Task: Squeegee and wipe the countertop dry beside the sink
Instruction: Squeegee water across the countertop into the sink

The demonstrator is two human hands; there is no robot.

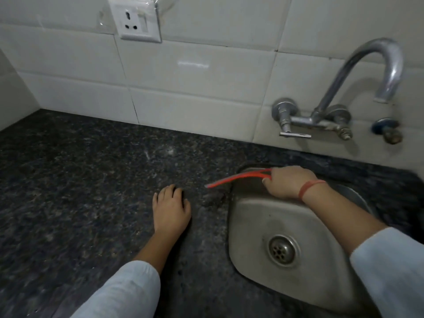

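Observation:
A dark speckled granite countertop (pixel 87 180) runs left of a steel sink (pixel 263 221). My right hand (pixel 286 182) hovers over the sink's back-left corner and grips the handle of a red squeegee (pixel 234 177). The blade sticks out leftwards across the sink's rim, its tip above the counter. My left hand (pixel 171 207) rests palm down on the counter just left of the sink, fingers lying loosely on the stone. A small wet patch shows by the sink's left edge under the blade.
A chrome tap (pixel 367 72) on the tiled wall arches over the sink's back right. A white wall socket (pixel 137 19) sits high on the tiles at the upper left. The sink drain (pixel 281 250) lies near its front.

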